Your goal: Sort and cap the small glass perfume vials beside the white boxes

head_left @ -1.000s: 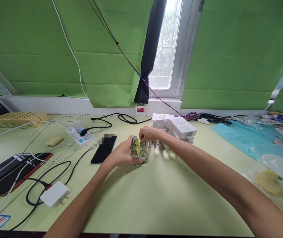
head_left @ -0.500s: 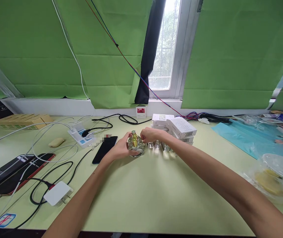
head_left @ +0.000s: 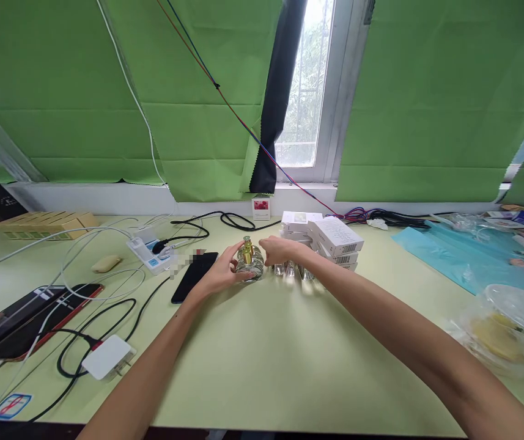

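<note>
Glass calls for a light, broad hold, I judge, and my left hand (head_left: 225,272) is half open, curved about the left side of the glass bottle (head_left: 253,266), thumb low at its front and fingers higher up by the gold-coloured neck (head_left: 247,252). The bottle is upright on the table (head_left: 289,366), just in front of my left fingertips and left of my right hand (head_left: 277,249). That one is drawn in, fingers curled, close beside the bottle's right side; I cannot tell whether it touches the glass or has hold of something small, because my own knuckles hide the fingertips. To handle this well, I would steer with the thumb near the base, where a push should slide the bottle rather than tip it, and leave the narrow neck unpressed. Low pressure, base flat, both hands moving at one pace seems right. My right forearm reaches across close by the small glass pieces (head_left: 290,269) and the white boxes (head_left: 335,235), so I would lift that wrist a little; a dropped elbow could knock the glass over or shift the stack. The dark phone (head_left: 195,276) lies near my left wrist, worth clearing too.
</note>
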`<state>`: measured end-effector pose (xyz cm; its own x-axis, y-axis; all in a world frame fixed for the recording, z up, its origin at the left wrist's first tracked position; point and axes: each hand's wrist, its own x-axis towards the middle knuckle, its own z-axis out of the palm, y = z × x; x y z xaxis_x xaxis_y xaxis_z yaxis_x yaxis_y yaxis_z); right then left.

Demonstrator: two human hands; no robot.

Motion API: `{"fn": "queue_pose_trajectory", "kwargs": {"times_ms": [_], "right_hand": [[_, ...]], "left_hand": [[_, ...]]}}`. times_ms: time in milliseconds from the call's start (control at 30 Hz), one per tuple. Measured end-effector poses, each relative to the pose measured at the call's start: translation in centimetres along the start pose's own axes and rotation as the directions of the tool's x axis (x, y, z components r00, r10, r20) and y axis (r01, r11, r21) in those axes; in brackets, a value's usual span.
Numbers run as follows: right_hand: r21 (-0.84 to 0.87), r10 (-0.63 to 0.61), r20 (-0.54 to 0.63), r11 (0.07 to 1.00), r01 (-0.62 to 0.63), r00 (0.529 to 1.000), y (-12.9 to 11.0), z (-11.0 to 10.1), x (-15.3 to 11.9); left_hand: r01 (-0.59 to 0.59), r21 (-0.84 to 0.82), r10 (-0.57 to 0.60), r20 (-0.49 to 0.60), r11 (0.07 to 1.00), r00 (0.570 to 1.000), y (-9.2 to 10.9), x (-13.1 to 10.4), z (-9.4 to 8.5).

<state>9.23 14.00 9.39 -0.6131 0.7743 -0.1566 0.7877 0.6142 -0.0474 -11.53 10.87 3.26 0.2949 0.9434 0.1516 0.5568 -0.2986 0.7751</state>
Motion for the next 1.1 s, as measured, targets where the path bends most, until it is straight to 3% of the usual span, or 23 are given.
{"fn": "queue_pose_trajectory", "kwargs": {"times_ms": [333, 500, 600, 667, 767, 833, 900, 967, 1100], "right_hand": [[0.089, 0.028, -0.041, 0.996, -0.024, 0.999, 0.0, 0.4, -0.3], [0.137, 0.015, -0.036, 0.991, -0.010, 0.999, 0.0, 0.5, -0.5], [0.156, 0.007, -0.041, 0.988, -0.001, 0.999, -0.3, 0.5, -0.8], [0.164, 0.003, -0.047, 0.987, 0.005, 0.999, -0.5, 0.4, -1.0], [0.179, -0.016, -0.064, 0.983, 0.028, 0.998, -0.7, 0.3, -1.5], [0.190, -0.037, -0.084, 0.980, 0.053, 0.996, -0.7, 0.2, -1.9], [0.195, -0.054, -0.111, 0.978, 0.075, 0.992, -0.5, 0.1, -2.3], [0.192, -0.058, -0.146, 0.978, 0.086, 0.988, -0.1, 0.2, -2.9], [0.168, -0.018, -0.279, 0.984, 0.067, 0.960, 0.3, 0.5, -4.6]], "left_hand": [[-0.026, -0.054, 0.028, 0.036, 0.998, 0.999, 0.5, -0.1, -0.2], [0.011, 0.133, -0.013, 0.015, 0.991, 1.000, 0.3, 0.0, 0.1], [-0.045, 0.270, 0.079, -0.116, 0.962, 0.990, 1.2, -0.3, 0.0], [-0.118, 0.322, 0.206, -0.255, 0.939, 0.945, 2.1, -0.6, 0.0], [-0.179, 0.395, 0.371, -0.488, 0.901, 0.790, 3.5, -1.4, 0.3], [-0.193, 0.415, 0.406, -0.524, 0.889, 0.749, 4.0, -2.0, 0.9], [-0.234, 0.398, 0.407, -0.435, 0.887, 0.803, 4.2, -2.4, 1.9], [-0.299, 0.379, 0.414, -0.271, 0.876, 0.869, 4.2, -2.7, 3.0], [-0.329, 0.375, 0.372, -0.047, 0.867, 0.927, 4.2, -2.9, 4.8]]}}
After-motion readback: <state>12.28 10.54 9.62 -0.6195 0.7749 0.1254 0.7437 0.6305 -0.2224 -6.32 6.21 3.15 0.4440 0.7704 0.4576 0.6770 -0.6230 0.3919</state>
